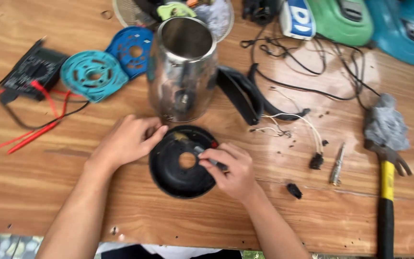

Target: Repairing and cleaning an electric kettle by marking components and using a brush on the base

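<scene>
Wood table (49, 192): L hand (128, 141) half-curled, steadying black base (171, 175); R hand (231, 170) pinching small tool (212, 162).

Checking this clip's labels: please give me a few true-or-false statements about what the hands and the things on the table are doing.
1. The left hand rests on the rim of the black round base. True.
2. The right hand holds the hammer. False: the hammer lies alone at the table's right; the right hand pinches a small dark tool over the base.
3. The steel kettle body stands upright behind the base. True.
4. The two blue round plates are stacked on the base. False: they lie left of the kettle.
</scene>
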